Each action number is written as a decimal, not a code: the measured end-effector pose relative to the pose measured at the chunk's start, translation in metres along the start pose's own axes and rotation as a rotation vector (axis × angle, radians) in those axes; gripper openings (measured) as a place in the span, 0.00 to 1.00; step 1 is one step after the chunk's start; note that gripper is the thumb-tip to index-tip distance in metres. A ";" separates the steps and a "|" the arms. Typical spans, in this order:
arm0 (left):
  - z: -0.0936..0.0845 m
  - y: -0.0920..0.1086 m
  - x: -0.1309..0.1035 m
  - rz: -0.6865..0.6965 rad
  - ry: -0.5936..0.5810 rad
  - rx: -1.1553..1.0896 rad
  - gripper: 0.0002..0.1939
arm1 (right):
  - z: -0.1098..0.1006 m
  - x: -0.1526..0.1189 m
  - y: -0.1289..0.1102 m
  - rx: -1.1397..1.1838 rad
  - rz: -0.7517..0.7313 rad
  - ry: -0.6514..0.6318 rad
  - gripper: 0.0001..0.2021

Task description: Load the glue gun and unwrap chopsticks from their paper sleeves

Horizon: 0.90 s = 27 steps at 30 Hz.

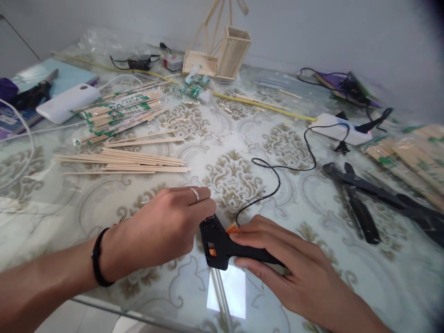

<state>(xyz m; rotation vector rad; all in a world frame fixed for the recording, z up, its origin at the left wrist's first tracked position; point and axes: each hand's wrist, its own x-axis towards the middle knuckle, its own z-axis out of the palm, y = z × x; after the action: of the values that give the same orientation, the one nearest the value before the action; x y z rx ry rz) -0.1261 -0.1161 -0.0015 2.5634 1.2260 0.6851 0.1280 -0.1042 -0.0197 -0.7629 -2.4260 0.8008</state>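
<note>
At the lower centre, the right hand (294, 263) grips the handle of a black glue gun (217, 240) with orange parts, a clear stick protruding toward the bottom edge. The left hand (173, 222), fingers curled, meets its front end; whether it pinches anything I cannot tell. Beyond, pale sticks (138, 159) lie on the patterned worktop (232, 180).

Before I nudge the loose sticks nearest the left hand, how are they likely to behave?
The loose sticks will probably fan out rather than move as one, since they lie unbundled. Each looks stiff but fairly easy to snap, being straight and slender. They may slide readily, as the tabletop looks smooth and glossy.
</note>
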 end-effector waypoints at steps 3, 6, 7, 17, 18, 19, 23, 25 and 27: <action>-0.001 0.000 0.000 0.001 -0.002 0.005 0.18 | 0.000 0.000 0.000 -0.001 -0.003 0.005 0.12; -0.001 0.000 -0.001 -0.008 -0.019 0.008 0.18 | -0.001 0.000 0.000 -0.003 -0.002 0.012 0.12; -0.001 0.000 -0.001 -0.011 -0.020 0.006 0.18 | -0.001 -0.001 0.000 -0.002 -0.001 0.014 0.12; -0.002 -0.009 0.001 -0.092 0.074 -0.014 0.14 | -0.001 -0.001 -0.001 -0.035 -0.041 0.016 0.09; -0.002 -0.009 0.001 -0.089 0.072 -0.020 0.13 | -0.001 -0.001 -0.001 -0.033 -0.041 0.018 0.09; -0.001 -0.008 0.000 -0.087 0.068 -0.032 0.13 | -0.001 0.000 -0.001 -0.029 -0.040 0.017 0.08; -0.001 -0.005 -0.001 -0.070 0.029 -0.075 0.13 | 0.000 0.000 0.000 -0.003 -0.042 0.002 0.08; -0.002 -0.005 -0.001 -0.076 0.022 -0.071 0.13 | 0.000 0.000 0.000 -0.001 -0.045 0.008 0.08; -0.003 -0.007 -0.001 -0.097 0.048 -0.056 0.13 | 0.000 -0.002 0.000 -0.009 -0.045 0.023 0.09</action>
<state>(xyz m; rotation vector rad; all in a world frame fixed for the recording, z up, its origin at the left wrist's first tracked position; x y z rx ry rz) -0.1328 -0.1120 -0.0017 2.4377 1.3177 0.7528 0.1292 -0.1050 -0.0204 -0.7146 -2.4194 0.7601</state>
